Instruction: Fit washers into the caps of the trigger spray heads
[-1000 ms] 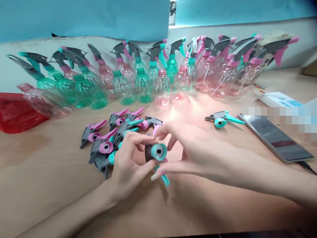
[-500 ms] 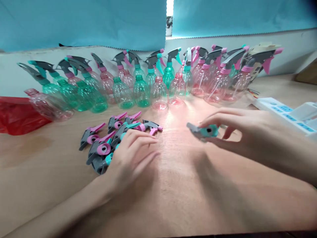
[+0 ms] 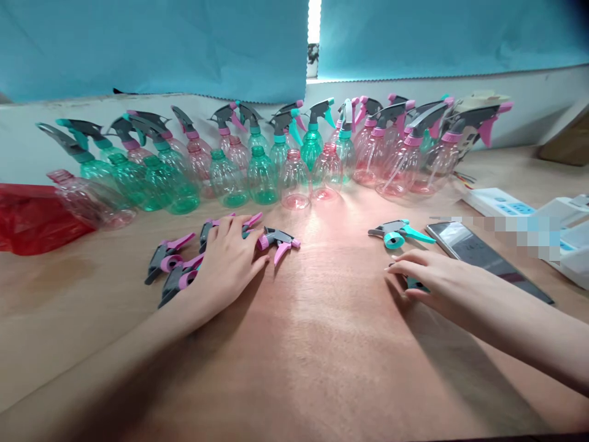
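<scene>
My right hand is low over the right side of the table, fingers curled round a grey and teal trigger spray head that they mostly hide. Just beyond it lies another trigger spray head with a teal collar and trigger. My left hand reaches over a pile of spray heads on the left, fingers extended and thumb apart. Grey and pink spray heads show around that hand, one pink-trigger spray head lying to its right. What lies beneath the left palm is hidden.
Clear green bottles and pink bottles stand along the wall, many topped with spray heads. One pink bottle leans at left by a red plastic bag. A phone and white power strips are at right.
My right hand has moved down and slightly right with the spray head, uncovering another spray head and the phone. My left hand has shifted farther over the pile.
</scene>
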A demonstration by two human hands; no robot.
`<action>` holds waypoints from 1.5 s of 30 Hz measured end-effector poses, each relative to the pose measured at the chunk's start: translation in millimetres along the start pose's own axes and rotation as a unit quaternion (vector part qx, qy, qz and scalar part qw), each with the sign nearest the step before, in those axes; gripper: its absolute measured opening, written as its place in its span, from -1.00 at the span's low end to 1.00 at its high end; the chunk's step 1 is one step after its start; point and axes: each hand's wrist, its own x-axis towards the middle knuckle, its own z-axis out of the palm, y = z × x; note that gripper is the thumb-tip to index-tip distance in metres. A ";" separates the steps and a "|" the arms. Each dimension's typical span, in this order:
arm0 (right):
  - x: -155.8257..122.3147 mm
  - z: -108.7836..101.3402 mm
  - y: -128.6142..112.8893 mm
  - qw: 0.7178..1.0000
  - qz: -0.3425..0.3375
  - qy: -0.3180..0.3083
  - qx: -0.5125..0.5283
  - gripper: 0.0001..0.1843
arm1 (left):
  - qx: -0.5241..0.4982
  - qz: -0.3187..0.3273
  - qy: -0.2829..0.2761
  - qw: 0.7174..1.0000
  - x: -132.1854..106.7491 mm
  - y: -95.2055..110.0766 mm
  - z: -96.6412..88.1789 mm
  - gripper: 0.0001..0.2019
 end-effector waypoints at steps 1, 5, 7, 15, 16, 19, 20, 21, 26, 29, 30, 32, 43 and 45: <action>1.6 -0.3 3.7 1.000 -0.010 -0.029 -0.004 -0.76 | 0.009 -0.002 -0.005 1.000 0.5 -1.7 1.0 -0.66; 10.1 1.5 16.0 0.998 -0.026 -0.055 0.003 -0.75 | 0.012 -0.006 -0.003 1.000 2.9 -10.2 4.3 -0.66; 15.3 3.7 19.9 0.998 -0.028 -0.051 0.011 -0.78 | 0.006 -0.005 -0.001 1.000 3.7 -13.6 5.7 -0.72; 34.5 -18.1 -11.0 0.996 -0.002 -0.036 -0.082 -0.73 | -0.076 -0.007 0.024 0.997 5.1 -9.8 -0.6 -0.80; 37.3 -22.4 -20.4 0.996 -0.012 -0.017 -0.090 -0.70 | -0.103 -0.004 0.037 0.994 4.8 -8.1 -3.9 -0.81; 48.6 -29.9 -50.2 0.998 -0.026 -0.014 -0.053 -0.67 | -0.172 0.024 0.063 0.983 1.0 -2.0 -16.1 -0.82; 53.2 -30.5 -59.9 0.999 -0.017 -0.015 -0.024 -0.65 | -0.189 0.035 0.065 0.979 -1.5 0.5 -20.6 -0.82; 58.0 -30.3 -69.1 1.000 -0.004 -0.017 0.012 -0.62 | -0.206 0.044 0.069 0.975 -4.5 3.5 -25.0 -0.81; 79.0 -27.9 -104.9 0.943 0.013 -0.149 0.298 -0.58 | -0.306 0.067 0.120 0.942 -24.3 19.2 -39.4 -0.76; 85.7 -28.7 -115.0 0.864 -0.006 -0.233 0.446 -0.66 | -0.356 0.065 0.147 0.921 -35.2 23.5 -35.6 -0.68; 87.4 -28.7 -116.3 0.848 -0.003 -0.253 0.466 -0.68 | -0.366 0.062 0.147 0.917 -38.4 24.0 -32.0 -0.67; 90.5 -27.3 -116.5 0.833 0.008 -0.285 0.475 -0.72 | -0.375 0.060 0.130 0.916 -44.0 24.2 -23.1 -0.68; 106.2 -27.8 -104.9 0.918 0.001 -0.275 0.286 -0.69 | -0.403 0.063 0.084 0.909 -52.0 28.9 -5.1 -0.72; 108.4 -29.8 -104.1 0.945 0.023 -0.218 0.243 -0.72 | -0.407 0.054 0.100 0.906 -52.3 29.6 -3.9 -0.67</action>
